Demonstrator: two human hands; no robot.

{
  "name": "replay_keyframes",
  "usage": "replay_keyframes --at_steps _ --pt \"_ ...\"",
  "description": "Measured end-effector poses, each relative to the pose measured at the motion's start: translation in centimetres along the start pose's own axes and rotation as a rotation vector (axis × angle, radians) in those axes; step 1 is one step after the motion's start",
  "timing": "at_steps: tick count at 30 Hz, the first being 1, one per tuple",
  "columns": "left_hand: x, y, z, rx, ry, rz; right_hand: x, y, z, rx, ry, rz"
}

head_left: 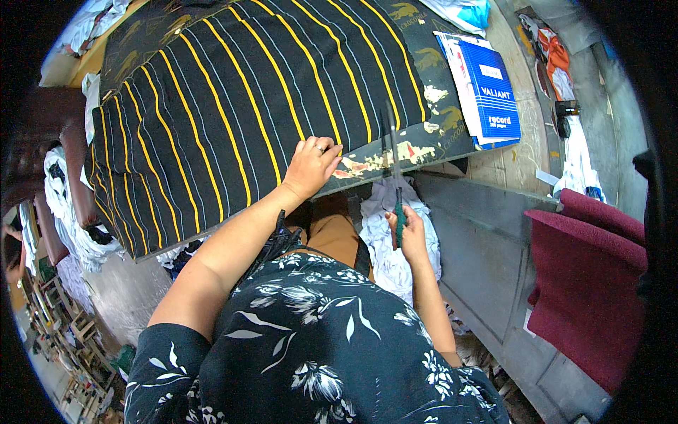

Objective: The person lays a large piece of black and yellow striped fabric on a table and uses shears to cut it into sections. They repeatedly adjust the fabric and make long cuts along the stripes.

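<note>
Plainly, the striped fabric [233, 106] (black, with yellow and thin pale lines running along it) lies spread in a thick folded stack over the dark printed cutting mat [417, 145] on the bench [508, 159], its near edge hanging a little past the mat's front corner. The left hand [309, 166] rests palm down on that near edge, fingers [319, 147] spread flat and pressing, not pinching anything. The right hand [408, 230] sits lower, just in front of the bench edge, its fingers curled closed around the green handles of a pair of scissors [394, 162], whose long blades point up along the mat beside the cloth; whether the blades are parted is too fine to tell. I judge the fabric soft and limp, light by the layer yet weighty as a stack, likely to slide layer over layer if tugged, so it handles best pinned flat near the edge or gathered through all layers at a fold. The scissors are stiff and sharp, safest held by the handles. A blue record book [491, 88] lies at the bench's right end, white cloth scraps [395, 261] hang below, and a maroon chair [590, 283] stands to the right.
</note>
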State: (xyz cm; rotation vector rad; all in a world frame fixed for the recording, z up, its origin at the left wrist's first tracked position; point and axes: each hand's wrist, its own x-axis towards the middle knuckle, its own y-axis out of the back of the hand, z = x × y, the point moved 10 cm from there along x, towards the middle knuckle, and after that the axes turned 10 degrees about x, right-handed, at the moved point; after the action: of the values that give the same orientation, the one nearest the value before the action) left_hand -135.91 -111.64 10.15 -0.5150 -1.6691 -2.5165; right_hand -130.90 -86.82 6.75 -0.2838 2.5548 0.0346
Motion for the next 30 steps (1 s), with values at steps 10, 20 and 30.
replay_keyframes --at_steps 10,20,30 --pt "-0.1 -0.1 -0.2 -0.040 0.016 0.003 0.2 -1.4 1.3 0.001 -0.073 0.025" --pt "-0.5 0.0 -0.7 -0.142 0.032 0.026 -1.6 -4.6 3.1 -0.154 0.015 -0.063" --pt "-0.2 0.2 -0.5 -0.096 -0.066 0.080 -9.0 -3.4 6.1 -0.075 -0.262 -0.060"
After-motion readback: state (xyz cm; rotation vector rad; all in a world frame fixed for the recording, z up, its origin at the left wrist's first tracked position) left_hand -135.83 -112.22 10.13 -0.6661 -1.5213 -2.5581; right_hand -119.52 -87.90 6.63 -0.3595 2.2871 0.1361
